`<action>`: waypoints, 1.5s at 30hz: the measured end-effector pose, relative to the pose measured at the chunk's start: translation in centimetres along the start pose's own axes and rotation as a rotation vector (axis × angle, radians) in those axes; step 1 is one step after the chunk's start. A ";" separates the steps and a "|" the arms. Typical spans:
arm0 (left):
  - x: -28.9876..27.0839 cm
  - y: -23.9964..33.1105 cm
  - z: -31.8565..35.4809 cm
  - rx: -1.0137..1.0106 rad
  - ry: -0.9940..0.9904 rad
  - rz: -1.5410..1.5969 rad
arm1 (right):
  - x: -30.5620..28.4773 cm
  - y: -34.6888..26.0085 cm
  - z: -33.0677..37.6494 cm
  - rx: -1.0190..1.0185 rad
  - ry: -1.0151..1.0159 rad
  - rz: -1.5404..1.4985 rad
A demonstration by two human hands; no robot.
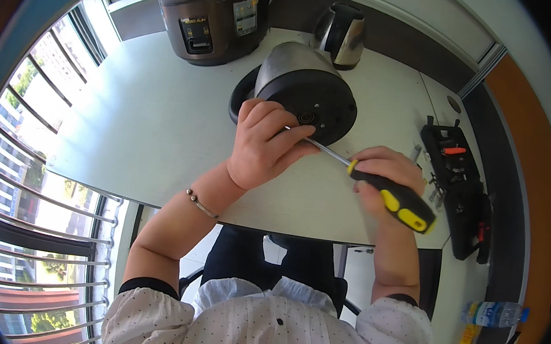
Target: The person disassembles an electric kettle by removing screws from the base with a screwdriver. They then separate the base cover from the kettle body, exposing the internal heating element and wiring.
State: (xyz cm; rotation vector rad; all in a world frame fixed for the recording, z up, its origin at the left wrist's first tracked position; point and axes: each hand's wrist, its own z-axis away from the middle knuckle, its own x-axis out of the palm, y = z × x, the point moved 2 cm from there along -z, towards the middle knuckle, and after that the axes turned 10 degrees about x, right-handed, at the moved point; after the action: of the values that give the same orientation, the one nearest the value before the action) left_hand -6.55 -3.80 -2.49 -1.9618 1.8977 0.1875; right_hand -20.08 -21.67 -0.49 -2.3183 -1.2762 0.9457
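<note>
My right hand [388, 173] grips the black and yellow handle of a screwdriver [411, 208]. Its metal shaft points left and up, toward my left hand [265, 141]. There the thumb and fingers close around the shaft near its tip; whether a screw is also between them I cannot make out. Just beyond lies a steel electric kettle [292, 67], tipped on its side with its black round base [332, 101] facing me. Small screws and a round connector show in that base. The curled fingers of my left hand are against the base's lower left edge.
A brown rice cooker [213, 23] stands at the back left, and a second kettle [339, 35] at the back. On the table's right side lies an open black tool case [457, 183], with small metal bits beside it. A water bottle [497, 314] is at the lower right.
</note>
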 end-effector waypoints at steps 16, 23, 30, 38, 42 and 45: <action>9.0 -16.3 -8.0 -0.574 -0.333 0.113 | -2.2 3.9 0.0 0.296 0.807 -0.133; 17.8 -21.8 -9.4 -0.637 -1.029 0.106 | -2.5 4.4 0.2 0.220 0.867 0.099; 19.8 -21.8 -10.8 -0.922 -0.986 0.200 | -2.6 4.0 -0.2 0.006 0.922 0.235; 22.3 -23.3 -11.3 -0.971 -1.078 0.195 | -2.2 4.0 -0.3 0.025 0.952 0.126; 22.0 -22.3 -11.5 -0.972 -1.080 0.380 | -2.3 4.0 -0.4 0.020 0.938 0.167; 20.5 -21.0 -12.4 -0.949 -1.178 0.358 | -2.3 4.1 -0.4 0.018 0.938 0.199</action>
State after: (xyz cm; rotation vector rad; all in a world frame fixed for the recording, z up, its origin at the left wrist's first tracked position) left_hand 13.23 -27.55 5.27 -1.2386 1.2964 2.0895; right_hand -18.16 -25.84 -1.58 -2.3955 -0.6354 -0.1382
